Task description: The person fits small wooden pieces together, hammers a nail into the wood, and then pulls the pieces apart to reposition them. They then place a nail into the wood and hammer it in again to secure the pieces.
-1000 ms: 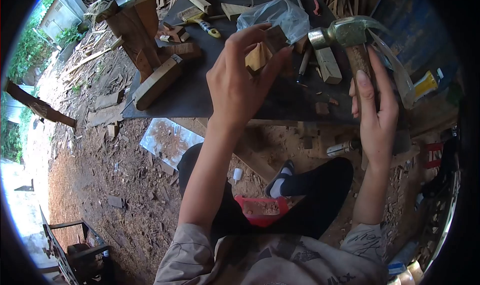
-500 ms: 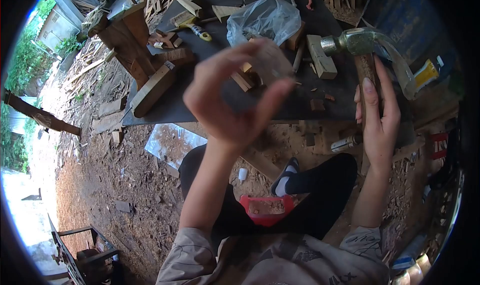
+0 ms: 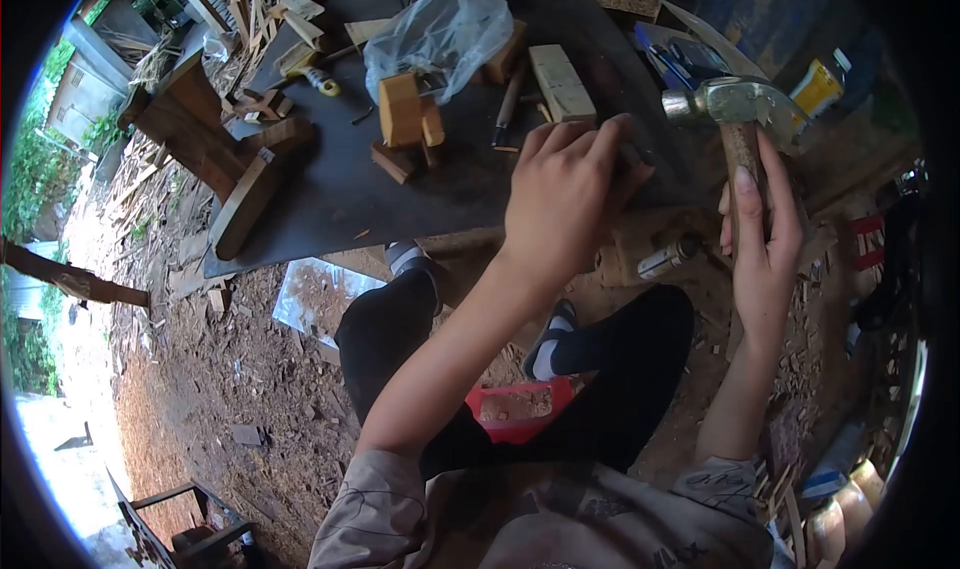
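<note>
My right hand (image 3: 765, 234) is closed around the wooden handle of a claw hammer (image 3: 738, 104); the hammer stands upright, its metal head above my fingers. My left hand (image 3: 565, 194) is low over the front edge of the dark table (image 3: 450, 204), fingers curled downward. The fingertips are hidden, so what they hold, if anything, cannot be made out. Just beyond that hand lie a pale wood block (image 3: 562, 84) and a chisel-like tool (image 3: 508, 109) with a wooden handle. Further left, a light-coloured notched wood piece (image 3: 400, 109) sits by a smaller block (image 3: 392, 161).
A clear plastic bag (image 3: 440, 39) lies on the table. At its left stands a joined wooden piece (image 3: 195, 134), with a yellow-handled brush (image 3: 318, 77) behind it. A yellow bottle (image 3: 820, 84) is at right. Beneath are a spray can (image 3: 668, 259) and a red stool (image 3: 520, 409).
My left hand has moved right and down, from spread, blurred fingers over the table to a curled grip near its edge. My right hand still holds the hammer. The view has shifted.
</note>
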Available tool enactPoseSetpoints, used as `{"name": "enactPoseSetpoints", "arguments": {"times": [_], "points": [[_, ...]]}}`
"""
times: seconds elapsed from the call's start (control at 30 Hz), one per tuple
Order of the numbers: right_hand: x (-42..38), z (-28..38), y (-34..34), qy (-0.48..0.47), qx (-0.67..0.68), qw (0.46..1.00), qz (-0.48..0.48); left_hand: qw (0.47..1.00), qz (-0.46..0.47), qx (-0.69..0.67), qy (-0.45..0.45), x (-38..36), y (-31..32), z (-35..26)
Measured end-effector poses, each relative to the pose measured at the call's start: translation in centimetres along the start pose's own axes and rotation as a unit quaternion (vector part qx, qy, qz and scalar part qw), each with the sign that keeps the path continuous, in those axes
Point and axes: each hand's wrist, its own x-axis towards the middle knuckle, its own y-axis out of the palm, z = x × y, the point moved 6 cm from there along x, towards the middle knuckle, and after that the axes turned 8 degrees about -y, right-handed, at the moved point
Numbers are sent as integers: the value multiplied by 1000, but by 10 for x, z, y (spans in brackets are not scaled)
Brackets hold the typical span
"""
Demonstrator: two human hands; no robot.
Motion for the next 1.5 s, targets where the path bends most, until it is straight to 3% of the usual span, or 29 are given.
{"name": "enactPoseSetpoints", "arguments": {"times": [0.03,0.2,0.47,0.6,0.73,0.83,0.97,1.03,1.17,1.23,1.3,1.4,1.5], "points": [[0,-6,-8,15,-16,999,38,1000,5,14,-1,-1,2,2],[8,0,-17,-119,-146,979,82,999,21,32,7,0,-3,5],[14,22,-7,-265,-182,937,134,997,60,-6,-40,-1,0,14],[19,30,-16,-321,-242,909,110,999,47,-2,-24,0,0,14],[13,27,-27,-291,-233,926,61,999,34,17,-3,-1,-4,12],[11,28,-15,-301,-258,913,101,999,44,-1,-5,0,-3,16],[13,27,-6,-235,-322,903,161,998,50,-20,-22,-1,-2,18],[18,35,-14,-335,-301,889,86,999,41,-16,-13,0,-3,16],[10,24,-42,-245,-204,948,29,999,39,-15,-12,-2,-3,16],[8,19,-33,-233,-216,945,73,999,42,-17,-16,-2,-3,17],[8,23,-4,-287,-303,894,164,999,45,-16,-19,-2,-3,17],[14,30,-4,-244,-342,885,199,999,41,-10,-14,0,-4,16],[17,38,-24,-296,-302,901,94,999,32,0,-8,-3,-4,18]]}}
